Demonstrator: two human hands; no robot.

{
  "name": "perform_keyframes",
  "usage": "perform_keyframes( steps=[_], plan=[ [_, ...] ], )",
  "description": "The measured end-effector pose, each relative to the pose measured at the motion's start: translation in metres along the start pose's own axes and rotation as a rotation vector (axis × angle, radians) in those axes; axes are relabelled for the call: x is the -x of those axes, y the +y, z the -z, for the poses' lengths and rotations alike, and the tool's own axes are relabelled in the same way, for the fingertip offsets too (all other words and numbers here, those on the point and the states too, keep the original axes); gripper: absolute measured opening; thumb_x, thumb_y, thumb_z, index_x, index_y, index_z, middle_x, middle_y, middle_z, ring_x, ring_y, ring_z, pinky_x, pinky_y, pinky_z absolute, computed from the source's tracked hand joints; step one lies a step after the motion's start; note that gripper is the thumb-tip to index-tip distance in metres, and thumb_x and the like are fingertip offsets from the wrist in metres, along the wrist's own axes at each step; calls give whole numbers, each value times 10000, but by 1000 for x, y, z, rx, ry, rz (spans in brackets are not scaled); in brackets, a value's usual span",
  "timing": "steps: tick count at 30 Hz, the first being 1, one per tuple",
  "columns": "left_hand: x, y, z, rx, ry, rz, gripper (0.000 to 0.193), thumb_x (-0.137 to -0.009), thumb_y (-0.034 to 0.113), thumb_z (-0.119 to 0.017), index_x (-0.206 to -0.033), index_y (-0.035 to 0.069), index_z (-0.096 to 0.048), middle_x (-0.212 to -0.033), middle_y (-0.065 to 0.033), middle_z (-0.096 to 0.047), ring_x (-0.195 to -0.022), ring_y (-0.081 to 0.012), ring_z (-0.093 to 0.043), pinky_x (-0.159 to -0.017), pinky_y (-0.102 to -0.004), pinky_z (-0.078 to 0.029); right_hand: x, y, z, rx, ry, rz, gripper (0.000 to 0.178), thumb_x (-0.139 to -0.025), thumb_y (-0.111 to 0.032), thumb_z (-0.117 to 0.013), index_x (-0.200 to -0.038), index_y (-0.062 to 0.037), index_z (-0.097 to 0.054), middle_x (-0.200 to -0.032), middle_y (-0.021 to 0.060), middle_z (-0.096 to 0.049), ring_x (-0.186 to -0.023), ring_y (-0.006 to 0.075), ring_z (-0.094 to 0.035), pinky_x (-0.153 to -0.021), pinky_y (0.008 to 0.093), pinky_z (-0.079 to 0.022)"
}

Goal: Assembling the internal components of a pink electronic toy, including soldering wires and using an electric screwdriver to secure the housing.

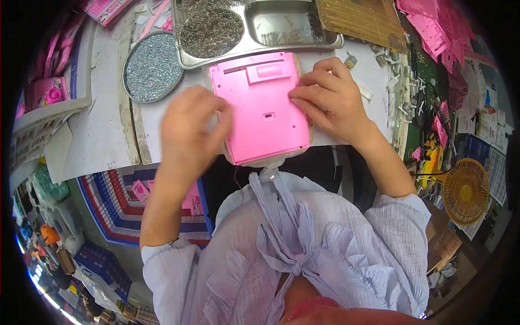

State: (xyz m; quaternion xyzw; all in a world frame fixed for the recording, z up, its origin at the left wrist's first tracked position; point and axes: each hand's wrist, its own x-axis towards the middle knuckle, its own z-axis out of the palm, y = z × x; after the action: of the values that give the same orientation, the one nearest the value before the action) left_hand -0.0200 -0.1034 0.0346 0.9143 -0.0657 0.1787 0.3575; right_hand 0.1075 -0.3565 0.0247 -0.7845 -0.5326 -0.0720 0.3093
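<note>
A pink plastic casing [254, 108] lies in front of me at the table's near edge, on a pad partly wrapped in clear plastic. It has a long slot and a raised block near its far end, a small rectangular opening and several small holes. My left hand [192, 127], smeared by motion, is over the casing's left edge; whether it holds anything cannot be made out. At the right edge, my right hand [337, 100] has thumb and forefinger pinched together close to a hole. Anything between those fingertips is too small to name.
A round dish [154, 67] of small silvery screws stands at the left. Beyond the casing is a metal tray [246, 46] with small metal parts and springs. Cardboard [363, 21] lies at the far right. A red-white-blue basket [116, 208] sits below left; a yellow fan [466, 192] stands right.
</note>
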Motion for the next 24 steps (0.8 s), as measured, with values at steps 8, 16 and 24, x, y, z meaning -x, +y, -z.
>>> perform_keyframes(
  steps=[8,16,24],
  plan=[
    [-18,35,-44,7,-228,-254,150,-821,132,-737,-857,92,-597,-858,-68,-539,-782,-275,-542,-727,-405,-401,-4,10,10,51,-19,130,254,-721,-149,-797,-971,-117,-766,-975,10,-682,-966,276,-594,-843,411,-500],
    [-16,40,-64,-150,-272,-352,115,-787,164,-708,-841,113,-620,-858,-53,-510,-821,-238,-535,-795,-407,-396,-3,17,22,7,50,21,311,-699,-122,-816,-1007,-114,-779,-953,36,-688,-920,288,-582,-779,369,-513],
    [-15,-25,12,-87,-55,-25,235,-799,213,-807,-844,64,-631,-965,-81,-640,-906,-266,-618,-839,-441,-451,-54,63,53,94,350,67,251,-910,-140,-706,-1135,-31,-727,-967,77,-688,-1002,208,-594,-897,368,-477]
  ],
)
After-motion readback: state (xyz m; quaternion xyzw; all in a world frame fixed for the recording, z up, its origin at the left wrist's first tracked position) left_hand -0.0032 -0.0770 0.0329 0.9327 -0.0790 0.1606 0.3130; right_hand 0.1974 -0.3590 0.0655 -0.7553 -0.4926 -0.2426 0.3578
